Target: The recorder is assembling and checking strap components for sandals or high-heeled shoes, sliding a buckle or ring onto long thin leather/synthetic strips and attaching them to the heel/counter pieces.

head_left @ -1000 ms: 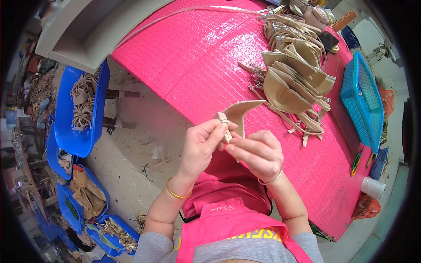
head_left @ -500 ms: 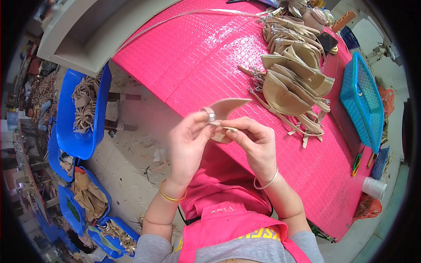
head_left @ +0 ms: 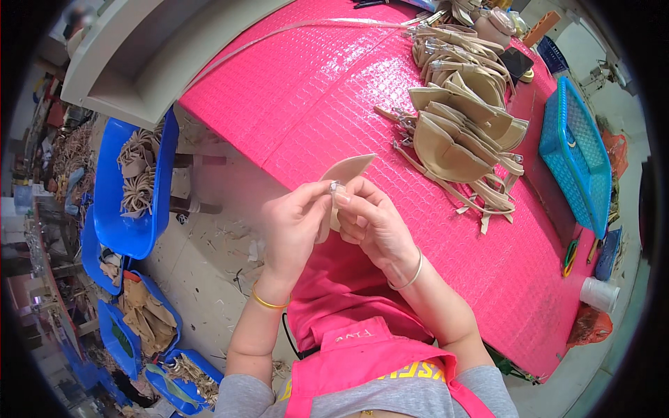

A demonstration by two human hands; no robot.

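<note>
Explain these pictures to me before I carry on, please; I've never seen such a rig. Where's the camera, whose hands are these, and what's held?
There's no machine here: a person is working bare-handed. All the pictures come from one fisheye camera on their head, looking down, so straight edges bend near the rim. Picture left is the person's left.

The left hand and right hand meet at a small shiny fitting, holding a curved beige piece between them.

On the pink table lies a row of similar beige pieces with straps. Right of these is a turquoise basket.
</note>
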